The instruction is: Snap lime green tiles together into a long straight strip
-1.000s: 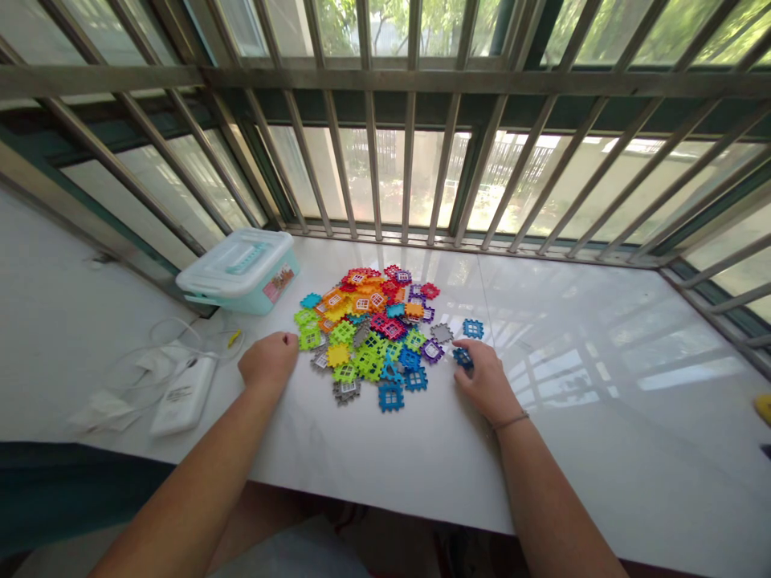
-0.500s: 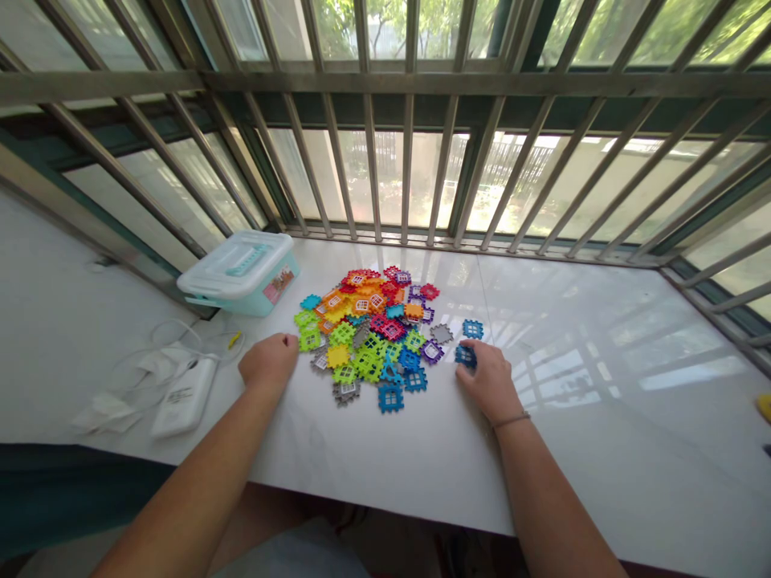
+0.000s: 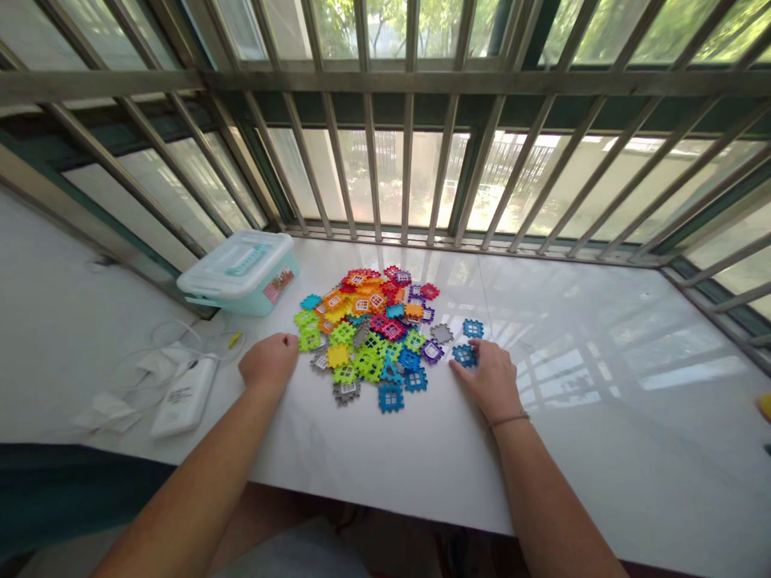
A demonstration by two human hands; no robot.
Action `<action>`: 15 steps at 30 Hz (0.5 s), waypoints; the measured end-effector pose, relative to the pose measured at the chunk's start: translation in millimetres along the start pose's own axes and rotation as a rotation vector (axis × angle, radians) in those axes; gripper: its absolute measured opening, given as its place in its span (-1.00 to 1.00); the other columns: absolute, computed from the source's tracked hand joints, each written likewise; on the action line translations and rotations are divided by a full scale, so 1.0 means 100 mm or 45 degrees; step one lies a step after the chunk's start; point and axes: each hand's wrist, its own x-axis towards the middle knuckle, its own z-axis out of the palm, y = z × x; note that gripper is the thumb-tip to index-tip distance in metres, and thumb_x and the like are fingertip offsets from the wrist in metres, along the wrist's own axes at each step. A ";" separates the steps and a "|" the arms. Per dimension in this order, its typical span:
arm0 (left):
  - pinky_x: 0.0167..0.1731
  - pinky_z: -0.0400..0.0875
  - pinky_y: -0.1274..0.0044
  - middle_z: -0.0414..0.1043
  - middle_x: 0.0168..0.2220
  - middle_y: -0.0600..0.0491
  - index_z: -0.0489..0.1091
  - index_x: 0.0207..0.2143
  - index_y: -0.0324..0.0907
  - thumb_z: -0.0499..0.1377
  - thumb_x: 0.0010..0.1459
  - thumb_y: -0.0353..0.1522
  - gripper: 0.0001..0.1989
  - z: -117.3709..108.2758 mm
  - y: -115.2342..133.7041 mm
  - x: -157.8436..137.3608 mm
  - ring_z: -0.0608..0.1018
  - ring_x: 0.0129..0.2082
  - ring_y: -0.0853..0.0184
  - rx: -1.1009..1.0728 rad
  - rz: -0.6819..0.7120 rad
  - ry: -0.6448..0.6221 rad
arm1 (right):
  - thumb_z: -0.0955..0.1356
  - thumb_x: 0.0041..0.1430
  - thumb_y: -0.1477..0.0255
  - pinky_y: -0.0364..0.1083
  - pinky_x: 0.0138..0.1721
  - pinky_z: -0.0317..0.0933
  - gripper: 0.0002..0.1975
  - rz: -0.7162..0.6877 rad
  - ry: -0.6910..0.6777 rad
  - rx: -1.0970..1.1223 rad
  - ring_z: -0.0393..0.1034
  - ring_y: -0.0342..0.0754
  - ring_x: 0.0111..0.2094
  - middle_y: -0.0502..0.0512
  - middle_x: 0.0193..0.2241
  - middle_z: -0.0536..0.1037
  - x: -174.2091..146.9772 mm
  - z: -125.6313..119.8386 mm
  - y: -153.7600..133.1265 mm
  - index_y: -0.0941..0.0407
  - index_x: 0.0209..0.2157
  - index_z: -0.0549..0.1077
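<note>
A heap of colourful square plastic building tiles (image 3: 373,329) lies on the white marble sill (image 3: 590,385). My left hand (image 3: 268,361) rests as a closed fist on the sill, touching the heap's left edge beside green tiles. On the heap's right side my right hand (image 3: 491,377) has its fingertips on a dark blue tile (image 3: 463,355) that lies flat. Another blue tile (image 3: 473,327) lies just beyond it, with a grey tile (image 3: 442,332) to its left.
A pale teal lidded storage box (image 3: 241,273) stands at the back left. A white power bank (image 3: 185,397) with cables and crumpled paper lies at the left. Metal window bars (image 3: 409,160) close off the far side. A yellow object (image 3: 764,405) shows at the right edge.
My right hand has slid the dark blue tile slightly away from me and flattened it on the sill. My left hand has stayed still.
</note>
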 end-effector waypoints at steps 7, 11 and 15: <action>-0.30 0.41 0.30 0.67 -0.07 -0.31 0.70 -0.07 -0.11 -0.14 0.42 -0.11 -0.39 0.01 -0.01 0.02 0.66 -0.11 -0.15 0.000 -0.010 -0.016 | 0.40 0.20 0.34 0.23 0.21 0.28 -0.50 -0.078 -0.041 0.119 0.43 0.27 0.19 0.21 0.12 0.61 -0.01 -0.01 -0.04 0.02 0.19 0.45; -0.31 0.37 0.32 0.67 -0.09 -0.29 0.67 -0.11 -0.11 -0.15 0.44 -0.09 -0.40 0.00 -0.01 0.00 0.65 -0.13 -0.13 -0.002 0.000 -0.009 | 0.43 0.27 0.14 0.25 0.23 0.27 -0.44 -0.129 -0.036 0.110 0.41 0.31 0.20 0.27 0.15 0.58 0.00 0.00 -0.01 0.07 0.22 0.44; -0.32 0.33 0.36 0.65 -0.21 -0.18 0.59 -0.18 -0.09 -0.16 0.48 0.04 -0.37 -0.01 0.00 -0.07 0.64 -0.19 -0.04 -0.069 0.146 0.086 | 0.44 0.26 0.08 0.25 0.19 0.30 -0.42 -0.080 -0.005 0.094 0.46 0.32 0.13 0.28 0.08 0.61 0.02 0.01 0.01 0.09 0.19 0.45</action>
